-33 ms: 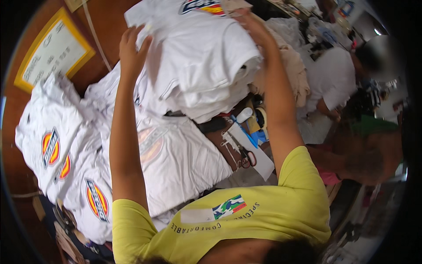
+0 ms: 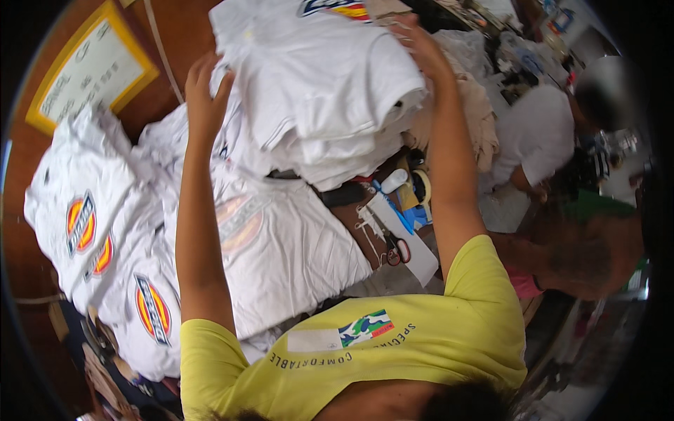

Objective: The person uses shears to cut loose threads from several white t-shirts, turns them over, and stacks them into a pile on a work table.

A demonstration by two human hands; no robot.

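My tabletop (image 2: 175, 35) is brown wood, bare only at the upper left of the frame. A yellow-framed sheet (image 2: 91, 67) lies there. White T-shirts with round printed emblems (image 2: 91, 231) spread over the left and centre. Right of centre lie scissors with red handles (image 2: 397, 250), a white paper strip (image 2: 404, 235) and a tape roll (image 2: 421, 186), close together.

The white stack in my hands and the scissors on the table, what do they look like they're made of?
Stack: soft knit fabric, likely cotton, matte; it folds, creases and sags. Left hand and right hand grip its sides. Scissors: apparently metal blades with red, probably plastic, handles; too small to be sure.
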